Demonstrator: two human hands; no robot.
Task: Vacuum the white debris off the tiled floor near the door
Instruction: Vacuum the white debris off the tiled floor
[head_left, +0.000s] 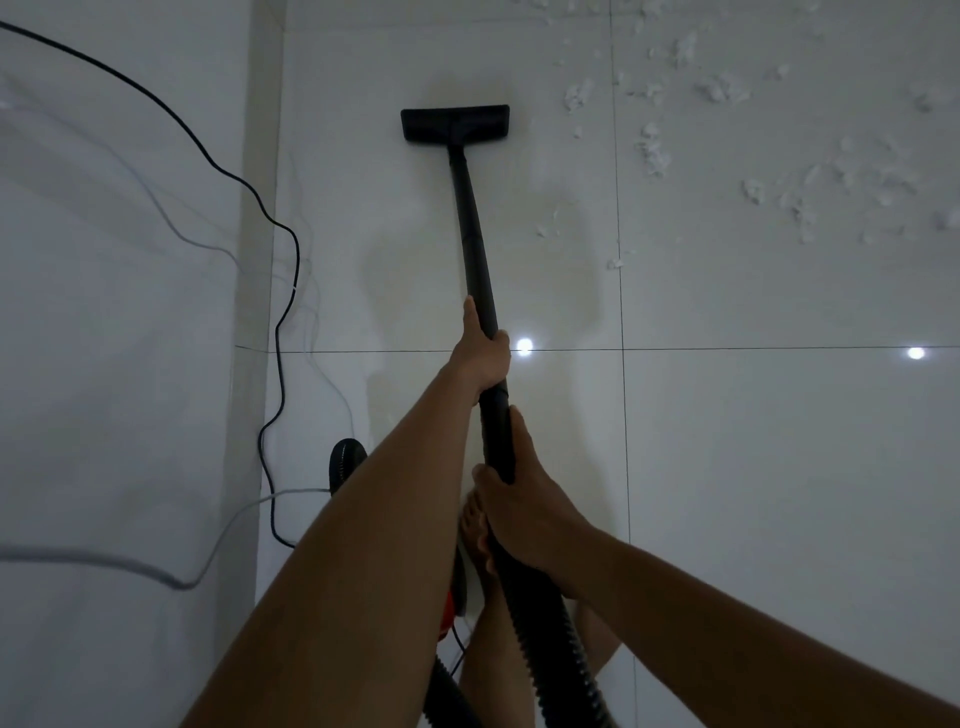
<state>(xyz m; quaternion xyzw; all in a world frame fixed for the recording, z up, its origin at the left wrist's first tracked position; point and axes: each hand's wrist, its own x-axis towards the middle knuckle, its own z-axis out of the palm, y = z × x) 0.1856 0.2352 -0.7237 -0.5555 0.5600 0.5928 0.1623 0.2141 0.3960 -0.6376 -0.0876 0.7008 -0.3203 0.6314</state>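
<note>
Fingers of the left hand are curled tight round the black wand, with the thumb laid along it towards the floor head. The right hand clamps the same wand further back from the floor head, where the tube meets the ribbed hose.

That floor head sits flat on the tiled floor, on a patch with nothing under or in front of it. The white debris lies to the right of the floor head and beyond it, in clumps and flecks. The nearest bits are near its right end and the thickest spread is well apart to the right. A few flecks lie behind the floor head, just right of the wand.

The step in hand looks like the sweep into that mess. It would go best with the front hand steering the floor head to the right and the rear hand only guiding. Slow, overlapping strokes with the floor head kept flat should help, since the clumps look light and could skid ahead of a fast push.

The power cord trails left of the floor head along the pale upright surface, wall or door I cannot tell, so a backstroke should keep clear of it. A bare foot and the red vacuum body sit well behind the floor head.

No brand, label or writing can be read anywhere
</note>
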